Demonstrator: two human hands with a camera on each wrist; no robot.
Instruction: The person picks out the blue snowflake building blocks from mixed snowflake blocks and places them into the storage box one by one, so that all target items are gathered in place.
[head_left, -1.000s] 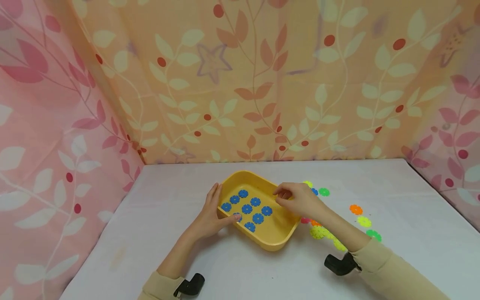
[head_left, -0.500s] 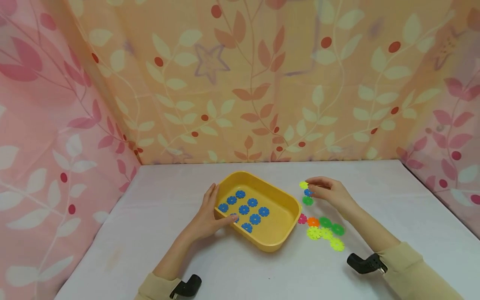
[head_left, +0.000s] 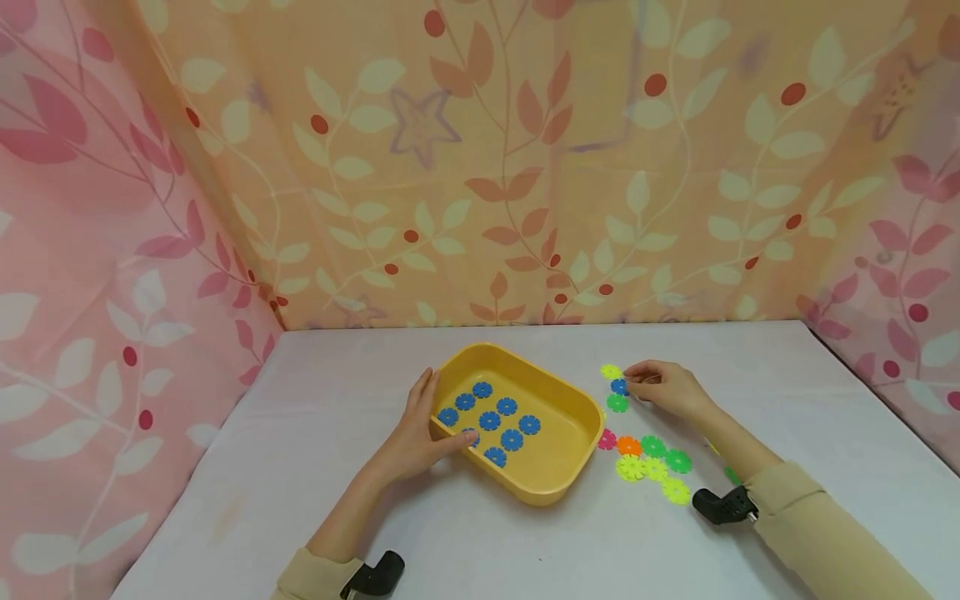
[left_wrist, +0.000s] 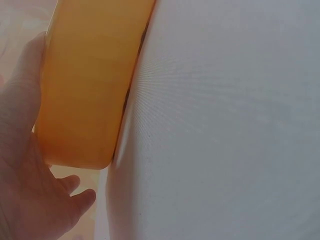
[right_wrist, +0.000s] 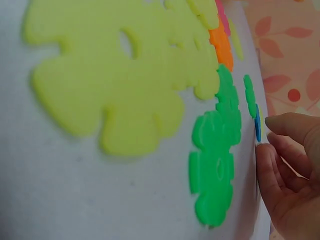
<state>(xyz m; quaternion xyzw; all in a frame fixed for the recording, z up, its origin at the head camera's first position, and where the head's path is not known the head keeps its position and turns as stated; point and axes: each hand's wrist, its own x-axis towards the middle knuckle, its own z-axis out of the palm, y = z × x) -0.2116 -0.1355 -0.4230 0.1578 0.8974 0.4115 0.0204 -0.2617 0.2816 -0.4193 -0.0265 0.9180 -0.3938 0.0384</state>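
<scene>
A yellow plastic tray (head_left: 536,479) stands at an angle on the table with several blue snowflake discs (head_left: 490,421) lying inside. My left hand (head_left: 412,437) grips its left end, the thumb over the near rim and the fingers along the outside wall. The left wrist view shows the tray's outer side (left_wrist: 90,90) beside that hand (left_wrist: 30,165). To the right of the tray my right hand (head_left: 671,392) has its fingertips right at the edge of a loose blue snowflake disc (head_left: 618,387). In the right wrist view a gap shows between thumb and index finger beside the blue disc (right_wrist: 258,125).
A yellow disc (head_left: 611,372) and a green disc (head_left: 618,403) flank the loose blue one. Nearer lie a pink disc (head_left: 607,439), an orange disc (head_left: 629,447) and several green and yellow discs (head_left: 677,490). A patterned curtain (head_left: 495,167) hangs behind the white table (head_left: 262,500).
My right hand has moved from above the tray out to the loose discs on the right, then slightly back to the blue disc's edge. My left hand keeps its hold on the tray.
</scene>
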